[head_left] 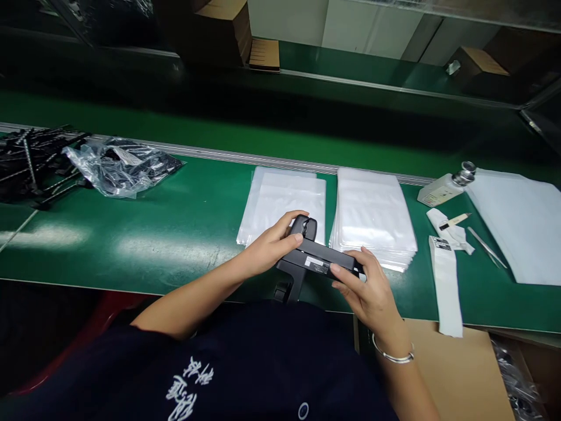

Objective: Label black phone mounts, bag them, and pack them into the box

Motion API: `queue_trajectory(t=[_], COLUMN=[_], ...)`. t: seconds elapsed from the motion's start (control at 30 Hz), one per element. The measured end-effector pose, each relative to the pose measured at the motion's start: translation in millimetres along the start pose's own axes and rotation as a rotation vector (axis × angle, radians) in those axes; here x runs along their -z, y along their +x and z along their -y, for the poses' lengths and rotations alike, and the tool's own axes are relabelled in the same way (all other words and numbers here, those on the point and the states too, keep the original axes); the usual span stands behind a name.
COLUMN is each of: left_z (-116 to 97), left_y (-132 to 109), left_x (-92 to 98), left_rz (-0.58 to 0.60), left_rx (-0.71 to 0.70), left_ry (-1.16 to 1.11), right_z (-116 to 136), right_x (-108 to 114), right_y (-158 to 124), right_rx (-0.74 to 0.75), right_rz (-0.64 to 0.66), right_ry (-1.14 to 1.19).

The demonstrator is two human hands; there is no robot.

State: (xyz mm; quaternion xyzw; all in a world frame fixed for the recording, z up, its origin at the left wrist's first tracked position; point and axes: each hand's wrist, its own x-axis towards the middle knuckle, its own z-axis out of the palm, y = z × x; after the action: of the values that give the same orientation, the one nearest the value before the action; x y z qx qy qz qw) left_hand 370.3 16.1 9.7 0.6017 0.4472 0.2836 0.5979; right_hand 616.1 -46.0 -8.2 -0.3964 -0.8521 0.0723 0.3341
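Both hands grip a black plastic device point(326, 252) with a long bar-shaped body, a rounded clamp-like end and an arm reaching down toward my shirt. A small white printed label point(316, 265) sits on its near side. My left hand point(280, 242) wraps the rounded end, thumb on top. My right hand point(366, 286) holds the other end, its thumb beside the label; part of that end is hidden by the fingers. Just beyond the device lie a smaller stack of clear plastic bags point(289, 193) and a thicker stack of bags point(374, 213).
Black rod-like parts point(35, 161) and a filled plastic bag point(127, 166) lie at left. On the right are a dispenser bottle point(442, 188), a label strip point(446, 286), a cutter-like tool point(454, 221), tweezers point(486, 247) and white sheets point(521, 222). Cardboard point(456, 368) sits below the bench edge.
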Motion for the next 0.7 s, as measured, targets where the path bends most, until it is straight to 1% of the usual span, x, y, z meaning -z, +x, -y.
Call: queue_trajectory(t=[0.1, 0.2, 0.27, 0.33, 0.37, 0.47, 0.53, 0.63, 0.7], left_z=[3, 8, 12, 14, 14, 20, 30, 58, 78], left_y=[2, 7, 9, 10, 9, 9, 12, 20, 24], left_x=[1.0, 0.2, -0.7, -0.3, 0.8, 7.7, 13.0, 15.4, 12.9], left_rz=[0.000, 0.024, 0.040, 0.025, 0.018, 0.033, 0.019, 0.003, 0.050], left_rx=[0.020, 0.103, 0.146, 0.129, 0.087, -0.110, -0.199, -0.209, -0.180], left_ry=[-0.028, -0.130, -0.181, -0.162, -0.125, 0.036, 0.194, 0.599, 0.867], right_z=[4, 10, 13, 13, 12, 7, 5, 3, 2], right_x=[1, 1, 0, -2, -3, -7, -8, -7, -5], right_y=[3, 7, 8, 7, 5, -2, -7, -11, -11], right_rx=[-0.027, -0.129, -0.194, -0.218, -0.218, -0.177, -0.151, -0.161, -0.176], right_rz=[-0.005, -0.037, -0.037, -0.039, -0.050, -0.156, -0.244, -0.321, -0.343], right_ry=[0.002, 0.082, 0.114, 0.133, 0.142, 0.161, 0.163, 0.159, 0.162])
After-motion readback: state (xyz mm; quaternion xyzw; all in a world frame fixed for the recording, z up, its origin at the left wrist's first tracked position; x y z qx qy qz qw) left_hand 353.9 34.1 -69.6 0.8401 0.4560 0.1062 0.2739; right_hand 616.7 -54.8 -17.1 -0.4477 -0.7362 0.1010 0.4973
